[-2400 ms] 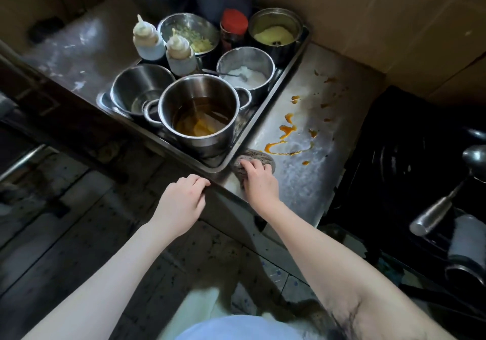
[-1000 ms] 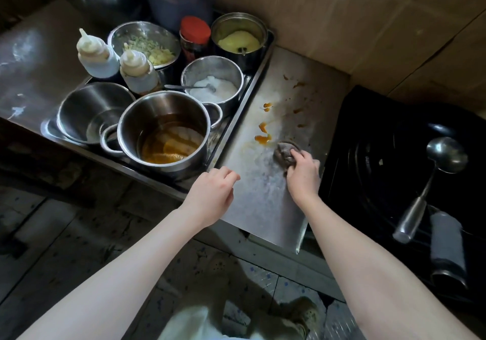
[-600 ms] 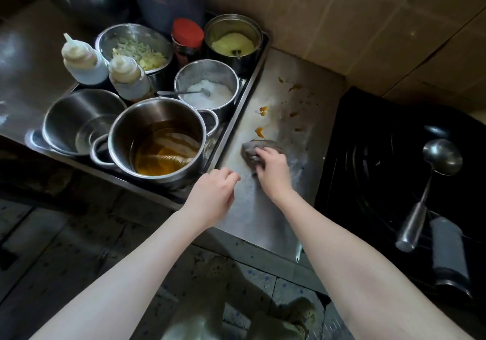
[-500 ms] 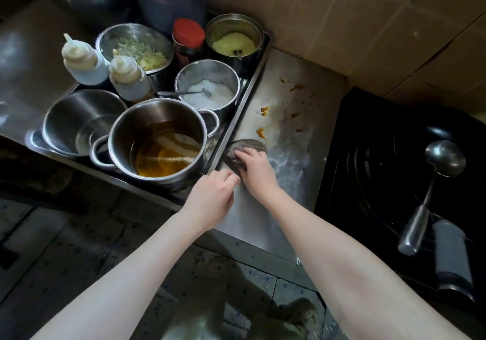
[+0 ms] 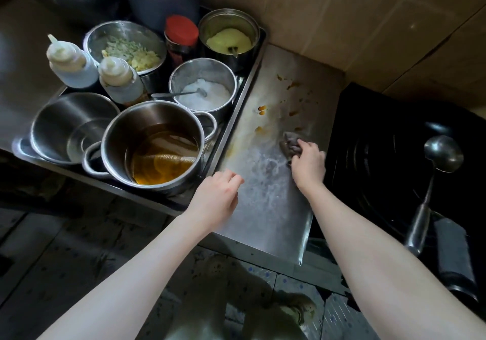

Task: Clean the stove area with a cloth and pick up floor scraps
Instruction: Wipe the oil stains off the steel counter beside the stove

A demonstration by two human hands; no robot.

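While right hand (image 5: 309, 165) grips cloth (image 5: 289, 144) | steel counter (image 5: 265, 208), perhaps oil-spotted

The steel table (image 5: 265, 216) is a scuffed, shiny sheet with its front lip over the tiled floor (image 5: 65, 255). A long metal tray (image 5: 244, 90) lies on the table's left part, its right rim slanting across the middle. Right of that rim, the bare sheet carries orange spots (image 5: 262, 110) (fainter brownish flecks sit nearer the wall), a dull wet smear (image 5: 263, 166) toward the front, and a bunched grey cloth (image 5: 289, 144) near the right edge.
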